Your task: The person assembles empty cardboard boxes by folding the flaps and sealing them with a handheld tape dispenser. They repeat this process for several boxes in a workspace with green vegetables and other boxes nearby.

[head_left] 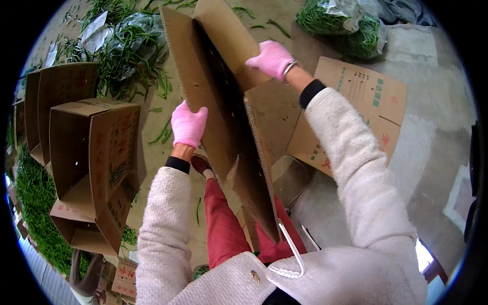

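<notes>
A partly spread brown cardboard box (223, 35) stands in front of me, its long narrow opening facing up and its flaps raised. My left hand (188, 126), in a pink glove, closes on the edge of its left side, thumb pointing up. Higher up, my right hand (272, 61), also in a pink glove and with a bracelet at the wrist, grips the raised right flap. Its fingertips are partly hidden behind the cardboard. Between the two sides the inside is dark. The lower end of the box reaches down near my legs.
Flattened cardboard (351, 107) lies on the floor at right. Opened boxes (114, 147) are stacked at left beside a heap of long green peppers (35, 208). Bagged green peppers (134, 46) lie at upper left, more bags (351, 30) at upper right. Loose peppers are scattered on the floor.
</notes>
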